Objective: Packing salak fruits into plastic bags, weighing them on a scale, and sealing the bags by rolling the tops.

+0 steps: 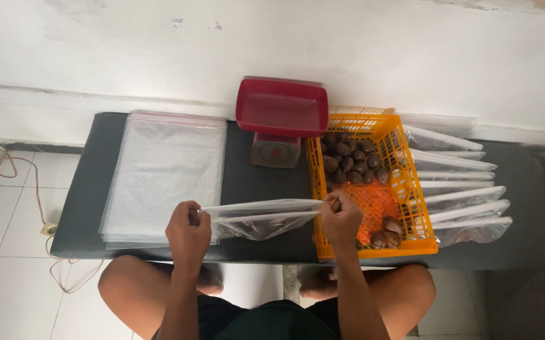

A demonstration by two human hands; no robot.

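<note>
Both hands stretch a clear plastic bag [261, 217] holding brown fruits.

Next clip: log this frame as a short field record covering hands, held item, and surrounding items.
left hand: left hand pinches one end of the bag's top edge
right hand: right hand pinches the other end
held item: clear plastic bag, stretched between both hands, brown round items inside
surface: dark bench
left of hands: stack of empty clear bags
right of hands: orange crate holding brown round items
behind: red-tray scale
far right: row of filled bags
</note>
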